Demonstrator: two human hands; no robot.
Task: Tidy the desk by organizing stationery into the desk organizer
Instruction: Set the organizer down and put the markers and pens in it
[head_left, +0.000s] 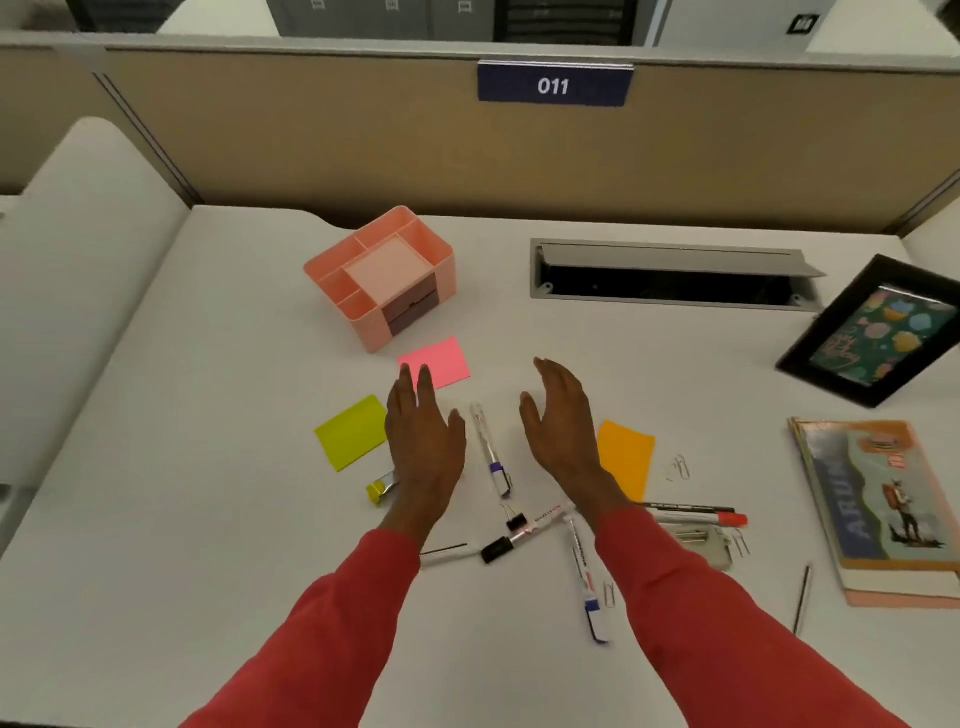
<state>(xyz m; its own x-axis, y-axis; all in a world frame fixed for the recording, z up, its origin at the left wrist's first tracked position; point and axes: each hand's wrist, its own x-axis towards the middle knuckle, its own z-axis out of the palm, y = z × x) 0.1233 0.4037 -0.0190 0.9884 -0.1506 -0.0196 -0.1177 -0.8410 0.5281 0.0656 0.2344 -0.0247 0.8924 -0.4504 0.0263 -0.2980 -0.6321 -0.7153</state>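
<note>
A white desk (218, 364) fills the lower and middle frame, evenly lit from above. Along the top of the frame it is backed by a tan fabric partition (311, 130) capped with a grey rail. A dark blue number plate (555, 84) reading "011" is fixed to the rail at upper centre. An open grey cable hatch (675, 273) is set into the desk at upper right. A second white desk surface (67, 208) is seen at the left edge. Grey cabinets (384, 18) are visible beyond the partition, along the top edge.
</note>
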